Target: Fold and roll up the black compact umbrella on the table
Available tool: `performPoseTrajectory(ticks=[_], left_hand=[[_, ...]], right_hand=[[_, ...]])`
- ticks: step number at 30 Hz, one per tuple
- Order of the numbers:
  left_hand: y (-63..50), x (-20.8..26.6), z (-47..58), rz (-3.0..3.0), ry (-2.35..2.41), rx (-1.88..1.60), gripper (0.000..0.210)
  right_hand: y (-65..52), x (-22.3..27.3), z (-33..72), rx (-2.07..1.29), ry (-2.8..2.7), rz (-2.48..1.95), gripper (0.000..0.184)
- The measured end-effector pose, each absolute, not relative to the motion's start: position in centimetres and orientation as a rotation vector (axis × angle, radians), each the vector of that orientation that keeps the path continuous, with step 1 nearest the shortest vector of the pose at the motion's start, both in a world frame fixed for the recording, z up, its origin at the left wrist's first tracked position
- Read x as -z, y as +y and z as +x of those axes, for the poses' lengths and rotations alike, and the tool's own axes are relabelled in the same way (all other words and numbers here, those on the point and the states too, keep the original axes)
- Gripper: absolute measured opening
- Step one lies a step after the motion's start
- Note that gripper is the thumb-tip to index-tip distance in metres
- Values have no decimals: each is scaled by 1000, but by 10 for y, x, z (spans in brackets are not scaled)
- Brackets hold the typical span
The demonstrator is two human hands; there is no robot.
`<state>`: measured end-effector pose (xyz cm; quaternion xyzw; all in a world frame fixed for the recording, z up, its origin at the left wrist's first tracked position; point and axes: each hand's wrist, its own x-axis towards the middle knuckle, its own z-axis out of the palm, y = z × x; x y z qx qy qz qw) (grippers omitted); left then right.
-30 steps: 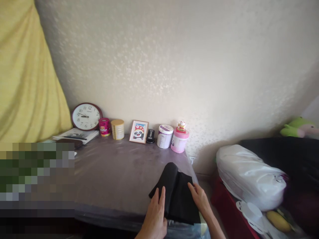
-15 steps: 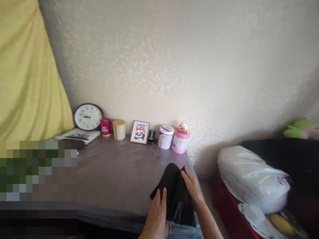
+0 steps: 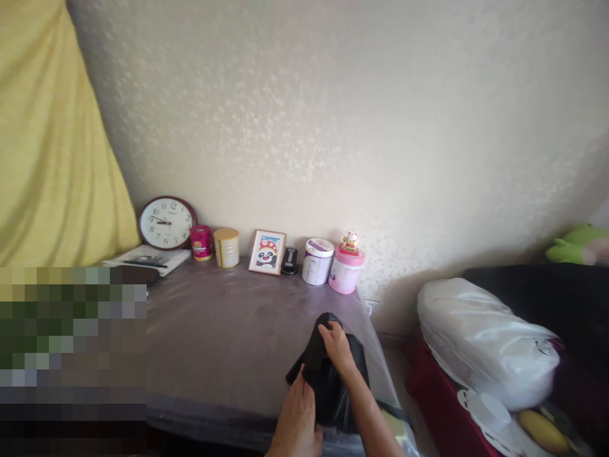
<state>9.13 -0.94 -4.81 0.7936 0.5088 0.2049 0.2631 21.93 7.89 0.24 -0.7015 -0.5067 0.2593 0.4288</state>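
Note:
A soft black piece of fabric, shiny in places, lies bunched at the right front of the table; its exact kind cannot be made out. My left hand is at its lower left edge, fingers closed against the folds and partly hidden. Across the upper part reaches my right hand, thumb and fingers pinching the black fabric near its rounded far end. My right forearm covers some of the lower right portion.
Along the wall stand a clock, a magenta tin, a yellow-lidded can, a panda picture frame and two tubs, white and pink. A stuffed white plastic bag sits right of the table.
My right hand has moved left and inward from the fabric's right edge, folding that side over toward its rounded top. My left hand stays nearly in place.

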Motion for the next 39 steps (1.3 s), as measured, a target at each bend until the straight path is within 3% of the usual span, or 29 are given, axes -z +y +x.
performPoseTrajectory(ticks=[4,7,12,15,19,23,27,32,39], left_hand=[[-10,73,79,2319,1374,-528,72],[-13,83,66,2461,1406,-739,62],[-16,54,67,2703,1337,-990,40],[-14,41,79,2818,1236,-921,61],[-9,56,95,2739,1362,-700,81],[-4,75,101,2669,1413,-570,82],[-5,63,99,2587,1413,-460,79],[-6,36,96,2483,1419,-296,82],[-4,39,89,2352,1409,-321,101]], right_hand=[[82,2,216,-726,-1307,-1768,33],[80,-1,211,-817,-1357,-1745,30],[72,-12,205,-759,-1574,-1709,19],[70,-13,206,-708,-1665,-1683,20],[62,-11,211,-807,-1707,-1537,22],[43,-13,219,-625,-1867,-1339,25],[45,-5,227,-387,-2022,-1271,23],[93,9,242,-246,-1976,-1469,27],[99,5,255,-42,-1707,-1628,32]])
